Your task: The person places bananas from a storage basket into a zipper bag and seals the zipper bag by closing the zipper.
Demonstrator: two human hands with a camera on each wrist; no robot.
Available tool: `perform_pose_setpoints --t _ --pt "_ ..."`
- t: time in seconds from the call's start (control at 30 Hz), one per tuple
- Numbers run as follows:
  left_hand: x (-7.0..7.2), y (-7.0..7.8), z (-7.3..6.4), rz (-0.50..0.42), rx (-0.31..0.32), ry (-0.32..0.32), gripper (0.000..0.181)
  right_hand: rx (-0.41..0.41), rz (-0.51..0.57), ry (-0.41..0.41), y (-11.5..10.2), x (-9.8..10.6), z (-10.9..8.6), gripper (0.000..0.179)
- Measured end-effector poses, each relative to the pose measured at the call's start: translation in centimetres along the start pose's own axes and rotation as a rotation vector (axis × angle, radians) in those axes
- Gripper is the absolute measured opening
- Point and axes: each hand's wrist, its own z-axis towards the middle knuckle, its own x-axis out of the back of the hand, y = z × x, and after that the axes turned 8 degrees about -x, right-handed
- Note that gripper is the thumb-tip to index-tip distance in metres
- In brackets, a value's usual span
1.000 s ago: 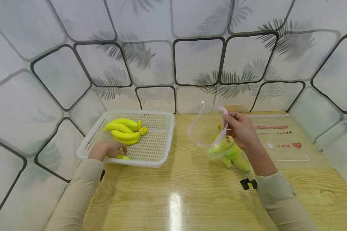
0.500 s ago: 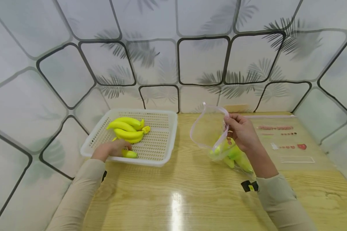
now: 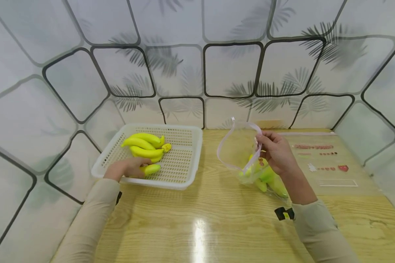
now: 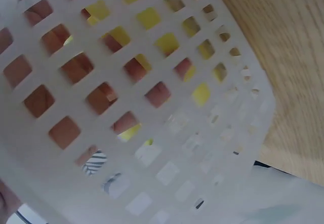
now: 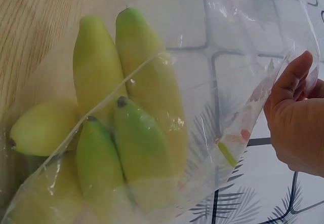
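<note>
My left hand (image 3: pixel 129 168) reaches over the near left rim of a white perforated basket (image 3: pixel 193 160) and grips a yellow banana (image 3: pixel 153 168) with a greenish tip. Beyond it in the basket lies a bunch of bananas (image 3: pixel 141 144). In the left wrist view the basket wall (image 4: pixel 30 158) covers most of that hand; skin and yellow show through its holes. My right hand (image 3: pixel 278 151) pinches the pink-edged mouth of a clear zip bag (image 3: pixel 219 149), which hangs open. Several yellow-green bananas (image 5: pixel 152 77) lie inside the bag, and the right hand's thumb (image 5: pixel 296 72) shows at its edge.
A flat clear zip bag (image 3: pixel 335 180) with pink lettering and a heart lies on the wooden table (image 3: pixel 197 215) at the right. Walls (image 3: pixel 230 69) patterned with dark outlines and leaves enclose the table at the back and sides.
My left hand has taken hold of a banana in the basket and turned it, so its tip now points slightly upward. The right hand keeps its hold on the bag's edge.
</note>
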Motion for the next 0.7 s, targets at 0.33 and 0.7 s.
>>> perform_pose_setpoints --t 0.33,0.7 --pt "0.8 0.2 -0.1 -0.123 -0.033 0.063 0.066 0.006 0.016 0.001 0.2 0.0 0.1 0.009" --pt "1.4 1.7 -0.2 -0.157 -0.155 0.208 0.061 0.005 0.019 0.003 0.2 0.0 0.0 0.01"
